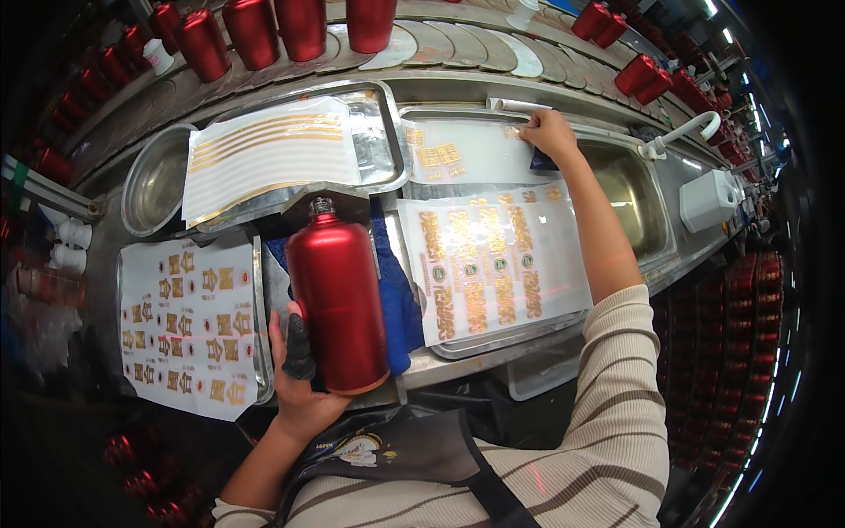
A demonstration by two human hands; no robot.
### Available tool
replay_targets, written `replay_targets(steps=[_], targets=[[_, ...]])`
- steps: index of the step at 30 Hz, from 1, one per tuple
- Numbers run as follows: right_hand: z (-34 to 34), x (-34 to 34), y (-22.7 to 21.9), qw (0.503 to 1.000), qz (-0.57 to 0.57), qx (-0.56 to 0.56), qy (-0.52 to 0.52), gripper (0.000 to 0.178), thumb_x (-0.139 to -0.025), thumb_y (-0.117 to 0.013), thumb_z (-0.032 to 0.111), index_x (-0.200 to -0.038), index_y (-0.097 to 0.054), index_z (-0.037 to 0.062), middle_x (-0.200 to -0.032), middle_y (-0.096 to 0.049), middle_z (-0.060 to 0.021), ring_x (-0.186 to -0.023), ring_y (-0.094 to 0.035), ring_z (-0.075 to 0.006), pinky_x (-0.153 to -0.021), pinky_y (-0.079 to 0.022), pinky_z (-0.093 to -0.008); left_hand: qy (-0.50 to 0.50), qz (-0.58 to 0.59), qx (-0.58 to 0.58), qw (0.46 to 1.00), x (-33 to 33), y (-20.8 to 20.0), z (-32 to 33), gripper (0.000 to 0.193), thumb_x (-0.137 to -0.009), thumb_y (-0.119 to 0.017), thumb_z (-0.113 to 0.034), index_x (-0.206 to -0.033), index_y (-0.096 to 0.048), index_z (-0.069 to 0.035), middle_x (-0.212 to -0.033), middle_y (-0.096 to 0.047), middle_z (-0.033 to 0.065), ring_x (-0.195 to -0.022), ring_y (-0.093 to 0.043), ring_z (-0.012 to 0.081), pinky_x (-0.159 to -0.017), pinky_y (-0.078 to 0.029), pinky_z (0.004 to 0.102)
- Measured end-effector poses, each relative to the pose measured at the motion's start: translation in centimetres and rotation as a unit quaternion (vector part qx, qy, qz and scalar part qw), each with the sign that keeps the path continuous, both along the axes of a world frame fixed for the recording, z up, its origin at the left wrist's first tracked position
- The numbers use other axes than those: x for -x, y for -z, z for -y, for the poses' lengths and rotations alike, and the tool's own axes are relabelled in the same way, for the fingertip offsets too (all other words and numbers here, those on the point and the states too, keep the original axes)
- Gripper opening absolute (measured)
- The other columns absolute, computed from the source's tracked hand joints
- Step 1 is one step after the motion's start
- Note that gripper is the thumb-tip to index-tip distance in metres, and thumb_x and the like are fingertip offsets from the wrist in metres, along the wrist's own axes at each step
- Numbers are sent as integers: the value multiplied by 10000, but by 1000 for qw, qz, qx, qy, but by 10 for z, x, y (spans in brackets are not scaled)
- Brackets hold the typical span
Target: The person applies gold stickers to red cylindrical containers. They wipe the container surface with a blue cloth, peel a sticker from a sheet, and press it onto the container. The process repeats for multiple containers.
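A glossy red metallic bottle (pixel 339 295) with a bare threaded neck stands nearly upright before me, leaning slightly. My left hand (pixel 304 392) supports it low on its left side, a black cover on one digit; other fingers are hidden behind it. At the far right, my right hand (pixel 551 138) is closed, fingertips at a small gold decal (pixel 512 133) on a translucent sheet. From under its palm sticks a dark blue flat piece (pixel 543 161), which it seems to grip. More gold decals (pixel 440 157) lie on that sheet, left of the hand.
Decal sheets lie at left (pixel 185 326), back left (pixel 273 150) and right (pixel 506 264), on metal trays. A blue cloth (pixel 400 299) lies beside the bottle. A steel bowl (pixel 154 180), sink (pixel 616 189), faucet (pixel 682 136) and white jug (pixel 707 201) surround this. Red bottles (pixel 251 35) line a conveyor (pixel 458 44).
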State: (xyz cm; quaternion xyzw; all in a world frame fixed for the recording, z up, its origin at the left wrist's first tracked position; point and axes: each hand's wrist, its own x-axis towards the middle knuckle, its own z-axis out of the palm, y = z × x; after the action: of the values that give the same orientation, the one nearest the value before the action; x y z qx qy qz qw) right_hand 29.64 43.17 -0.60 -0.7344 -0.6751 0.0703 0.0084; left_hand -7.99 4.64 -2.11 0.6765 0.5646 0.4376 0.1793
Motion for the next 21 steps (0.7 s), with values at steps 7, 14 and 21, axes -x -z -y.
replay_targets(steps=[7,14,21], targets=[[13,-3,15,967,-54,-242,-52,230,-761,-758,293,-872,-748,92,-879,-677,-129,-863,-671,-320,-746,-504,-403,13,36,9,999,2,2,2,1210,-623,-949,-237,-1558,-208,-34,-1415,-457,192,-1243,-534,338,-1074,-373,483],[140,89,-81,968,-64,-126,-209,182,-797,-717,166,-893,-699,13,-867,-665,-161,-945,-643,-356,-850,-479,-394,25,81,105,991,6,7,6,1112,-738,-852,-411,-1547,-210,1,-1535,-366,218,-1421,-363,353,-1178,-79,580],[233,166,-155,865,-183,-22,-466,118,-765,-735,-18,-843,-649,3,-760,-528,-9,-603,-397,-98,-554,-324,-285,6,56,68,996,11,8,8,945,-770,-818,-409,-1498,-348,-30,-1502,-413,167,-1403,-380,334,-1174,-60,610]])
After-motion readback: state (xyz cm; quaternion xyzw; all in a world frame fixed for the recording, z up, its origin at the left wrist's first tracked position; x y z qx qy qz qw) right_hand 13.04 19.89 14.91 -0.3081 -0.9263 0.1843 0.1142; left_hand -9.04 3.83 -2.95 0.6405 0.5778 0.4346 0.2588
